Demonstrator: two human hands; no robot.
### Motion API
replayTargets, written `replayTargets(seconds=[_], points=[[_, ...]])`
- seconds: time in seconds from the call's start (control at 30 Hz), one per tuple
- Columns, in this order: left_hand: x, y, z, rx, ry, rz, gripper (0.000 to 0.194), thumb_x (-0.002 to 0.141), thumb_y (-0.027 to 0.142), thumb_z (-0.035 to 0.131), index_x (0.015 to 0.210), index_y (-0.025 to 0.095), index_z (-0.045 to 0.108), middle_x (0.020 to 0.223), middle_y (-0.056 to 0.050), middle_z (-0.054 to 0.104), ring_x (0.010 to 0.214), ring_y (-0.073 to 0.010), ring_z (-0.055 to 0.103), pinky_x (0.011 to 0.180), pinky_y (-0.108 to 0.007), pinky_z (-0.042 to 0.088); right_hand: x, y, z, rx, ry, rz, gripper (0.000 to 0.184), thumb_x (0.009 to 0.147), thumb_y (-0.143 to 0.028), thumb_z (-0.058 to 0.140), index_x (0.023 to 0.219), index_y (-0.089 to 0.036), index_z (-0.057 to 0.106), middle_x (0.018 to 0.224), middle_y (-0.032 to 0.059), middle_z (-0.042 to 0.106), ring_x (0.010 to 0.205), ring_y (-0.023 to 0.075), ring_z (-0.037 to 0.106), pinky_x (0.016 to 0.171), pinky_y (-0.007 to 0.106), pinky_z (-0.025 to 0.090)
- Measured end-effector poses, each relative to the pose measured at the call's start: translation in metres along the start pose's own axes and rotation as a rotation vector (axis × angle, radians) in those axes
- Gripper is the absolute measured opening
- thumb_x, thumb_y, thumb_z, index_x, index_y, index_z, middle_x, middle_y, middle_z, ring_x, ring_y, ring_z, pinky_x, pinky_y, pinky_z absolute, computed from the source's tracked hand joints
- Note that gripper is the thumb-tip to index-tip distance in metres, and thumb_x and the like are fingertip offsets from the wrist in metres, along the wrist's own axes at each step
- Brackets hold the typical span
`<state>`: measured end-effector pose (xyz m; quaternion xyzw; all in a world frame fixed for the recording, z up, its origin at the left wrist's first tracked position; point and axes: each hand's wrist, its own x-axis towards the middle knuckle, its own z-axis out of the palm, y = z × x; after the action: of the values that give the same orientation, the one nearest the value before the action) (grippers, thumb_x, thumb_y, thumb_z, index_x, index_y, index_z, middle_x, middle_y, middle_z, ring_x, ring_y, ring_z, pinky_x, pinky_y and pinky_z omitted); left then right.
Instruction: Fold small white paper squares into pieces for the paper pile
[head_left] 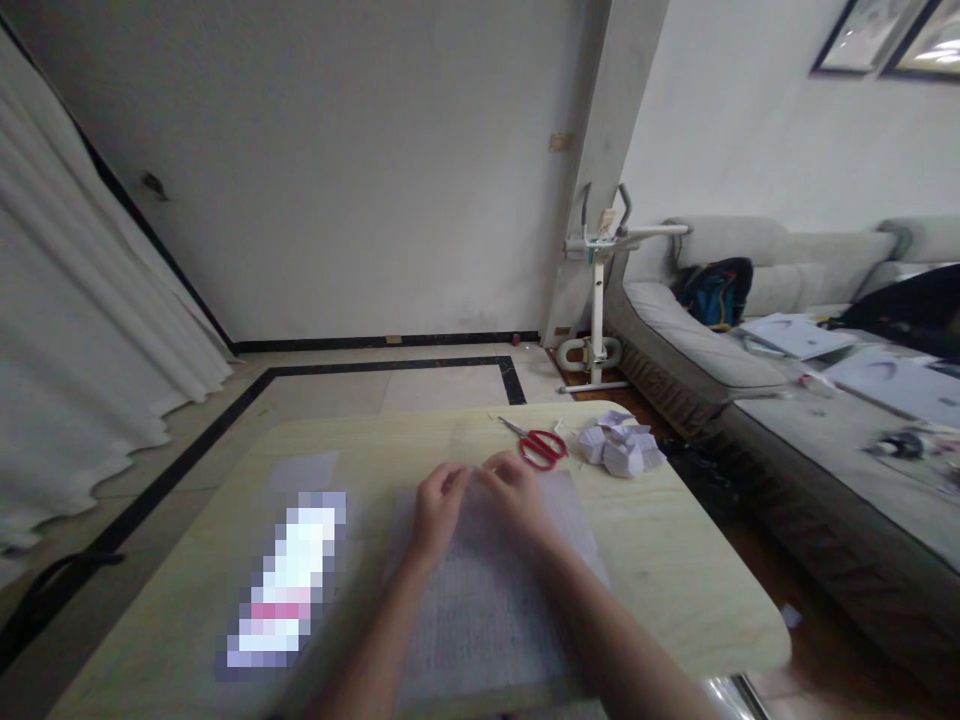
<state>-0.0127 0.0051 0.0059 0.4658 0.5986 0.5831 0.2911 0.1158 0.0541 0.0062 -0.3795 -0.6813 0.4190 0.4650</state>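
Note:
A large thin sheet of paper with faint printed lines [487, 600] lies on the wooden table [675, 580], partly covered by my forearms. At its far edge my left hand [441, 508] is closed, thumb and fingers pinched together. My right hand [516, 492] faces it, also pinched, with the fingertips of both hands almost meeting. Whatever is between the fingertips is too small and blurred to make out. Just beyond my right hand lie scissors with red handles [543, 450], blades pointing away to the left. Crumpled or folded white paper pieces [621, 446] sit to their right.
A blurred-out bright oblong object [289, 580] lies on the table's left side, with a small pale paper piece [302, 470] behind it. A grey sofa [862, 450] holding bags and white boxes stands at right. White exercise equipment [598, 300] stands by the wall; a white curtain [82, 300] hangs left.

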Motion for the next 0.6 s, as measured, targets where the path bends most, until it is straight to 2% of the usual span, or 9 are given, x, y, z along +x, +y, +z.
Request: replayTargets(seconds=[0.43, 0.6], points=[[-0.003, 0.001, 0.011, -0.234, 0.112, -0.162, 0.031, 0.071, 0.042, 0.066, 0.08, 0.012, 0.068, 0.066, -0.002, 0.063, 0.059, -0.0133, 0.055, 0.056, -0.022, 0.043, -0.001, -0.001, 0.004, 0.078, 0.091, 0.019, 0.015, 0.076, -0.03, 0.063, 0.068, -0.017, 0.061, 0.067, 0.001, 0.058, 0.065, 0.015, 0.054, 0.06, 0.025, 0.041], [-0.002, -0.002, 0.01, -0.351, 0.166, -0.206, 0.033, 0.071, 0.042, 0.066, 0.084, 0.012, 0.067, 0.073, -0.004, 0.064, 0.065, -0.0131, 0.058, 0.057, -0.021, 0.044, -0.002, 0.004, 0.005, 0.075, 0.106, 0.06, 0.014, 0.077, -0.031, 0.061, 0.072, -0.017, 0.062, 0.069, 0.0013, 0.058, 0.064, 0.0148, 0.053, 0.06, 0.025, 0.041]])
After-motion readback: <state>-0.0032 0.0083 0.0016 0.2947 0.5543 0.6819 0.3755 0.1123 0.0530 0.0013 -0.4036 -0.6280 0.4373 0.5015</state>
